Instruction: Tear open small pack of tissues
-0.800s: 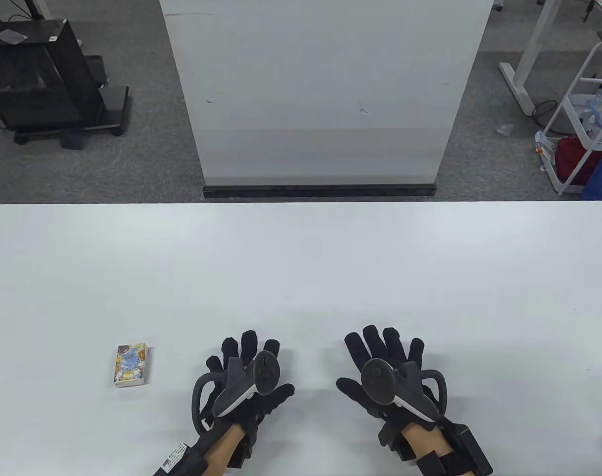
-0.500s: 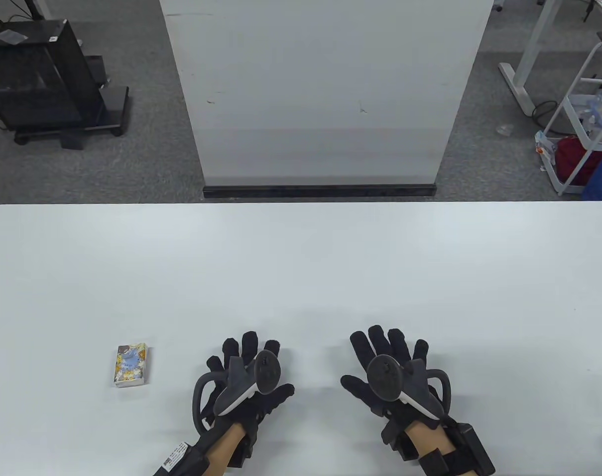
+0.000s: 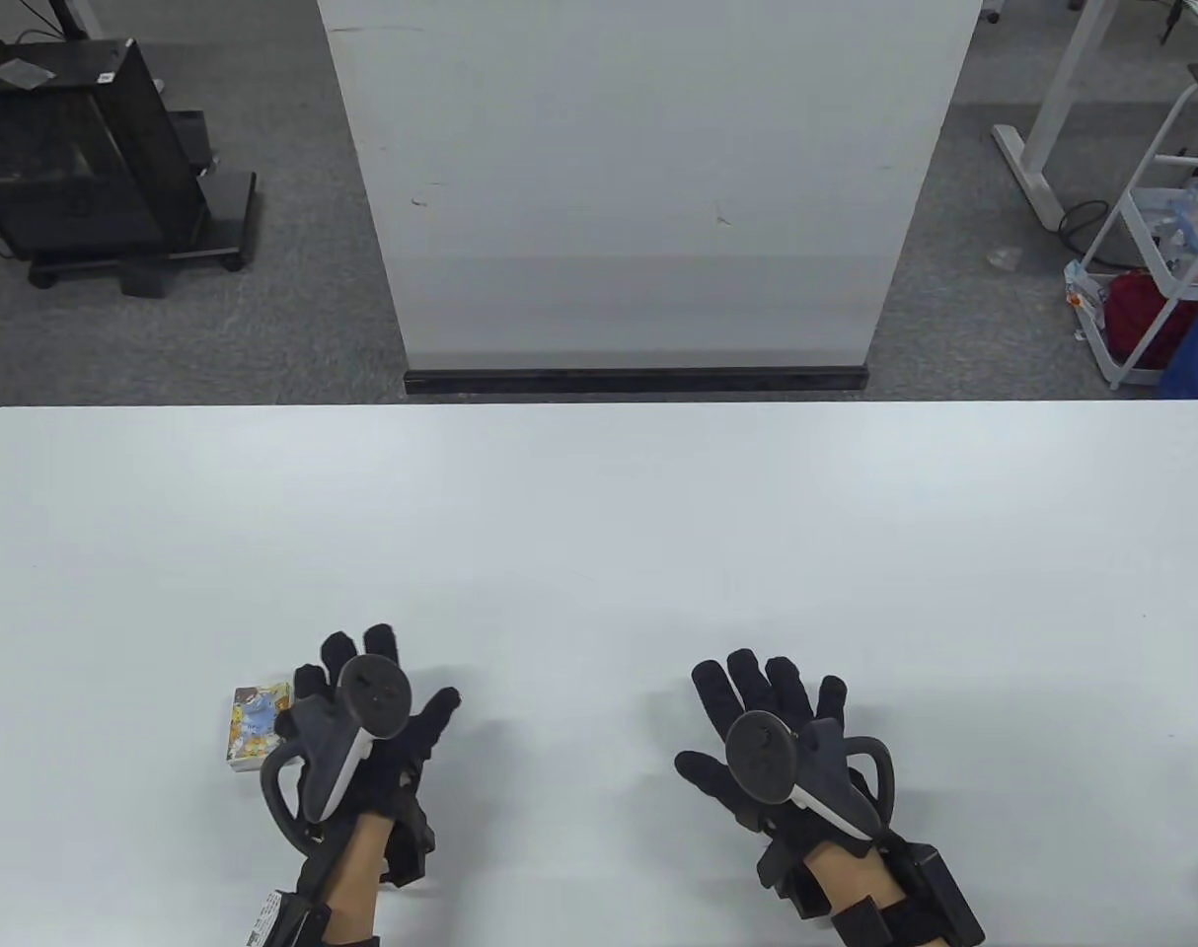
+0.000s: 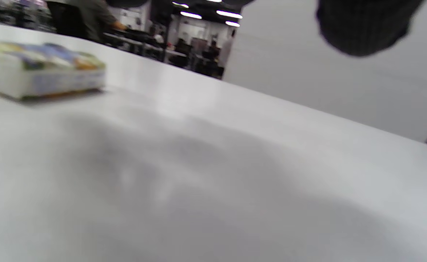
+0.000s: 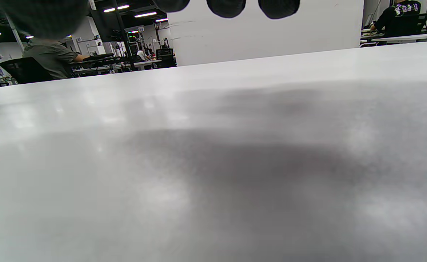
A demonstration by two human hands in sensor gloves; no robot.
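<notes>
Tissue pack (image 3: 255,726) was the task item, but notes run large to small. Desk (image 3: 599,513): white, filled the lower part of the table view, rounded far corners. White panel (image 3: 648,187) stood upright on grey carpet behind the desk. Black cabinet (image 3: 76,158) on the floor at far left; white wire cart (image 3: 1166,247) at far right.

Right hand (image 3: 772,735) lay palm down near the desk's front edge, right of centre, fingers spread and extended, holding nothing. In the right wrist view three dark fingertips (image 5: 226,6) hung from the top edge above bare desk.

Left hand (image 3: 367,715) sat at front left, palm down, fingers open and splayed, gripping nothing. Its outer edge was just beside the pack and overlapped the pack's right side from above; contact could not be told.

The pack lay flat on the desk near the front left, colourful printed face up, apparently sealed. Left wrist view showed it (image 4: 40,71) blurred at upper left, resting on the desk, apart from the one dark fingertip (image 4: 362,27) at the top.
</notes>
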